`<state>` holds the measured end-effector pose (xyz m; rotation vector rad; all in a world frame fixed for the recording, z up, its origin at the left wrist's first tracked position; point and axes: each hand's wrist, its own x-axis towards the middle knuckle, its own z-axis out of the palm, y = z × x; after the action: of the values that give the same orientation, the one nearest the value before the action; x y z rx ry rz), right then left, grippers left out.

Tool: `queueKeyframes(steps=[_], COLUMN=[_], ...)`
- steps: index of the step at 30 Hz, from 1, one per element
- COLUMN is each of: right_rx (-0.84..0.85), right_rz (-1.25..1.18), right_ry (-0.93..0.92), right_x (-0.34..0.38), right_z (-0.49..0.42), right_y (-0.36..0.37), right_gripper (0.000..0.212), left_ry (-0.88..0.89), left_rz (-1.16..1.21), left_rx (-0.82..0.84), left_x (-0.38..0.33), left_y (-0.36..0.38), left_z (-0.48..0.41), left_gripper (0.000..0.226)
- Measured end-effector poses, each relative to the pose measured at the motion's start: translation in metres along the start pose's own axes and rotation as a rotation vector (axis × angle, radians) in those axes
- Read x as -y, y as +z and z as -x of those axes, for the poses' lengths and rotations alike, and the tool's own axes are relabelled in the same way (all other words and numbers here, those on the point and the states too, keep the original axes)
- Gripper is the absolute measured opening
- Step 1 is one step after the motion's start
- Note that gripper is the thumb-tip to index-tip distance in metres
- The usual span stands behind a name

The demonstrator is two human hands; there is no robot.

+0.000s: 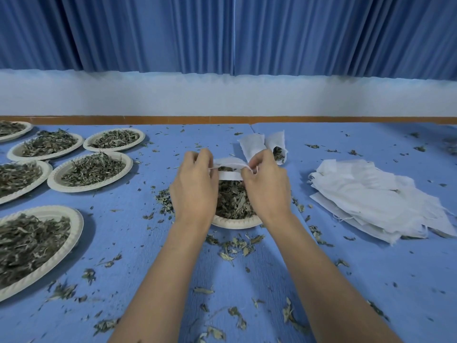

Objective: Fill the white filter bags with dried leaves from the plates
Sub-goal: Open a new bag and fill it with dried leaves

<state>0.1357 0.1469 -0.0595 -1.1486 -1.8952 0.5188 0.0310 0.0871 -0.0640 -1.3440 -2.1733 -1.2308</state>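
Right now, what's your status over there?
Left hand and right hand pinch filter bag. Bag above leaf plate. Spilled leaves around, nothing blocking.

Blue pleated curtains [148, 33] hung above a white wall [222, 95]. An orange-brown strip [222, 119] edged the blue-covered table [371, 280].

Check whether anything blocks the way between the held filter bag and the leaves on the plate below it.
Nothing visible does. The left hand and right hand pinch the white fabric filter bag open over the round paper plate of dried leaves.
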Motion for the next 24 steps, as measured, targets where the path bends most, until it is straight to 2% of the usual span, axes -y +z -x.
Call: queueKeyframes(steps=[3,4,6,9,11,13,16,20,22,24], right_rx=[0.244,0.308,0.386,0.515,0.595,0.660,0.667,0.637,0.598,0.539], right_rz=[-0.328,-0.360,-0.257,0.141,0.221,0.259,0.356,0.334,0.333,0.323], right_ry=[0.065,0.063,0.046,-0.002,-0.030,-0.036,-0.056,-0.080,-0.097,-0.107], right_x=[-0.002,-0.003,-0.007,-0.014,-0.014,-0.011,-0.008,-0.006,-0.006,-0.008], right_z=[-0.004,-0.006,-0.010,-0.015,-0.015,-0.013,-0.010,-0.007,-0.007,-0.007], right_y=[-0.004,-0.006,-0.010,-0.017,-0.021,-0.022,-0.022,-0.015,-0.012,-0.011], right_gripper=[0.017,0.016,0.022,0.054,0.064,0.064,0.058,0.042,0.036,0.031], left_ry=[-0.071,-0.109,-0.162,-0.304,-0.389,-0.436,-0.479,-0.548,-0.542,-0.466], left_rz=[0.170,0.206,0.237,0.414,0.549,0.627,0.717,0.766,0.695,0.500], left_rx=[-0.047,-0.044,-0.056,-0.096,-0.119,-0.132,-0.146,-0.112,-0.092,-0.071], left_x=[0.002,0.002,0.002,0.001,0.002,0.003,0.002,-0.001,0.000,0.001], left_y=[0.002,0.002,0.002,-0.001,-0.002,-0.002,-0.003,-0.001,0.001,0.000], left_z=[-0.004,-0.006,-0.008,-0.010,-0.012,-0.013,-0.012,-0.011,-0.011,-0.010], left_gripper=[0.009,0.012,0.016,0.019,0.021,0.022,0.021,0.012,0.010,0.015])
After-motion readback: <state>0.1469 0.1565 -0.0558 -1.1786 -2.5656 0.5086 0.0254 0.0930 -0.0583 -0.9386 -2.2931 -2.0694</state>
